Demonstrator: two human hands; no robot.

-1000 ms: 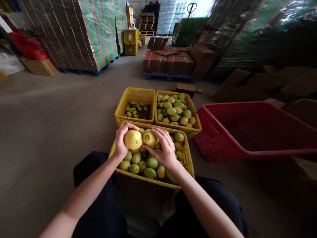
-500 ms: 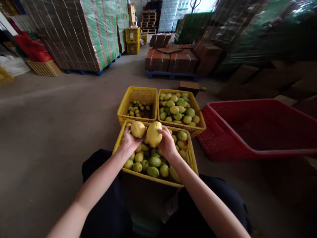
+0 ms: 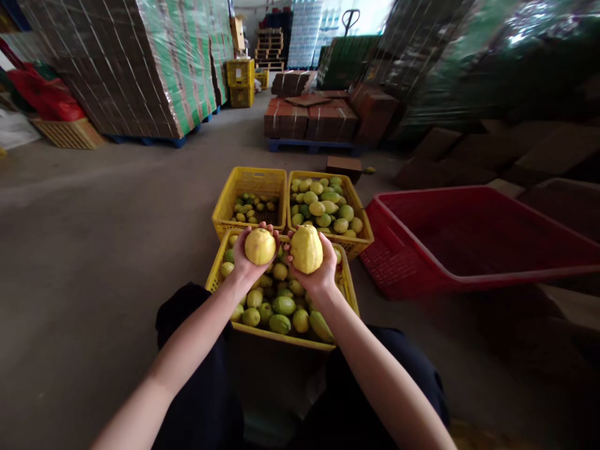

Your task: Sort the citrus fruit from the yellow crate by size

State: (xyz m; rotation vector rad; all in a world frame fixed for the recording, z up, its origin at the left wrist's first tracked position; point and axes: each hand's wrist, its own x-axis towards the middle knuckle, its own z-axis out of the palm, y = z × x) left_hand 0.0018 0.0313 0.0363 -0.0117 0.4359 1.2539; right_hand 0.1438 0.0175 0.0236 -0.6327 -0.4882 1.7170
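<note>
My left hand [image 3: 244,259] cradles a roundish yellow citrus fruit [image 3: 260,246] in its palm, fingers curled around the far side. In my right hand [image 3: 323,275] rests a larger, ridged, oblong yellow citrus fruit [image 3: 306,249], with the fingers under and around it. Both fruits are held side by side, a small gap apart, above the near yellow crate [image 3: 281,337]. Green and yellow fruits [image 3: 284,305] fill this crate, partly hidden by my hands and forearms.
Behind stand two yellow crates: the left one [image 3: 216,215] holds some small fruits, the right one [image 3: 368,234] is heaped with fruit. A red basket [image 3: 398,262] is at the right. Farther off are flattened cartons on a blue pallet [image 3: 304,147] and wrapped stacks [image 3: 182,69].
My right hand has turned from gripping the larger fruit at its side to cupping it from below. The round fruit has turned in my left hand. The view has shifted slightly right.
</note>
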